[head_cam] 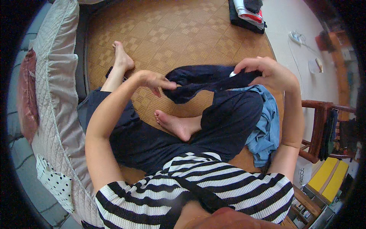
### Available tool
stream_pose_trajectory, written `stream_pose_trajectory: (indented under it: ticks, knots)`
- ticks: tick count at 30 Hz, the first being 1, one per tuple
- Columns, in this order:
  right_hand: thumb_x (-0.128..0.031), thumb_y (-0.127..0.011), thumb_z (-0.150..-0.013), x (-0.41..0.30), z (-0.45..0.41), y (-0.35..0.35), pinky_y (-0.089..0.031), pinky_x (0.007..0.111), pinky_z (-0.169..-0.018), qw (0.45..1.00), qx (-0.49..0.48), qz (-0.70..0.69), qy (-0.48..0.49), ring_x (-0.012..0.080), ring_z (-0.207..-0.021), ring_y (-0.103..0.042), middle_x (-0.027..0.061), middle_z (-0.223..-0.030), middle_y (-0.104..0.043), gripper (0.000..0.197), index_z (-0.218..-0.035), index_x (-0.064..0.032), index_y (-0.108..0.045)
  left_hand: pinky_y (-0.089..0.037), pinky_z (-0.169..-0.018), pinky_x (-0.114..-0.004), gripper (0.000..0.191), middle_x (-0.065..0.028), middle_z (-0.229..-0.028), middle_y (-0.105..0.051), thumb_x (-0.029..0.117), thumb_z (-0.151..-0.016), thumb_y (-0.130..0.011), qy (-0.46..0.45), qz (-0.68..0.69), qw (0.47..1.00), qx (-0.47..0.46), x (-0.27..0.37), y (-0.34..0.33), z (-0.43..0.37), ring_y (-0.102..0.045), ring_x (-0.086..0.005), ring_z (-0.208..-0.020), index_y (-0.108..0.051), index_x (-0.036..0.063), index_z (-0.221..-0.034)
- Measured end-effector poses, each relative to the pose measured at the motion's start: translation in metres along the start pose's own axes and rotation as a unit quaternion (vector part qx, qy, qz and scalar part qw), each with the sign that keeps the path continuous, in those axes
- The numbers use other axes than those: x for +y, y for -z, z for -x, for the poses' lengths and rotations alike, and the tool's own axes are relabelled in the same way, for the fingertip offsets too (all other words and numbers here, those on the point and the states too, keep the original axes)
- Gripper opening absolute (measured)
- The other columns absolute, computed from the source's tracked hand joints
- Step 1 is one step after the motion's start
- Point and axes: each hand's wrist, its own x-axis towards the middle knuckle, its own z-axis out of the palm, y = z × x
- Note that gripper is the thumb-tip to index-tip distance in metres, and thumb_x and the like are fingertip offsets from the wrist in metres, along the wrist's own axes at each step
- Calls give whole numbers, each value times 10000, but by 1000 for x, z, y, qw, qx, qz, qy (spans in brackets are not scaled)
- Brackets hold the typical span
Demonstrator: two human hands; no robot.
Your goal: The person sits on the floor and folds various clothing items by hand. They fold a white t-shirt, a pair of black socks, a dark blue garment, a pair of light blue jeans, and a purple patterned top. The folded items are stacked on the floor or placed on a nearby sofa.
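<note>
A dark navy garment is stretched between my hands above the mat, in front of my bent leg. My right hand grips its right end, with a small white thing at the fingertips. At its left end is my left hand, thumb and fingers spread apart at the cloth's edge; whether it pinches any cloth is not plain. A crumpled light blue garment lies beside my right knee, partly under the leg.
Folded clothes are stacked at the mat's far right edge. A bed with a quilted cover runs along the left. To the right stand a wooden chair and a yellow-topped item. A power strip lies on the pale floor.
</note>
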Motion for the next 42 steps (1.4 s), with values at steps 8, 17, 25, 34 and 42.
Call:
stream_pose_trajectory:
  ticks: [8,17,25,34,42]
  knots:
    - [46,-528,-590,-25,-15,-14,-337,341,-790,953,-7,253,165,247,-830,-463,45,-754,-514,252,-806,-82,-550,-418,-795,-347,336,-93,-1008,-560,310,-648,-666,-75,-506,760,401,-13,-30,-64,-503,-246,-976,-613,119,-919]
    - [10,-502,-664,31,-4,-31,-326,353,-775,911,97,398,-52,225,-858,-499,45,-772,-546,183,-781,-109,-577,-436,-786,-392,309,-135,-940,-601,225,-685,-638,42,-421,843,332,-15,-14,-42,-558,-295,-923,-588,98,-962]
    - [-90,-616,-653,128,-36,-101,-441,348,-746,913,19,401,-81,249,-886,-512,73,-840,-560,177,-826,-85,-577,-454,-728,-326,399,-145,-878,-605,308,-668,-680,-189,24,882,432,-74,-14,-133,-583,-247,-828,-578,36,-941]
    - [-189,-614,-687,145,-19,-115,-443,358,-753,931,24,343,-118,259,-876,-510,87,-845,-560,175,-840,-107,-615,-449,-758,-315,439,-140,-910,-615,354,-672,-674,-73,8,880,469,-22,-43,-142,-585,-225,-856,-590,-2,-914]
    - [-123,-608,-676,156,18,-70,-333,372,-858,853,174,468,-154,235,-904,-487,58,-835,-534,118,-778,-81,-565,-437,-596,-235,157,-33,-738,-604,33,-675,-634,-169,288,902,274,-65,11,-70,-546,-100,-679,-597,45,-828]
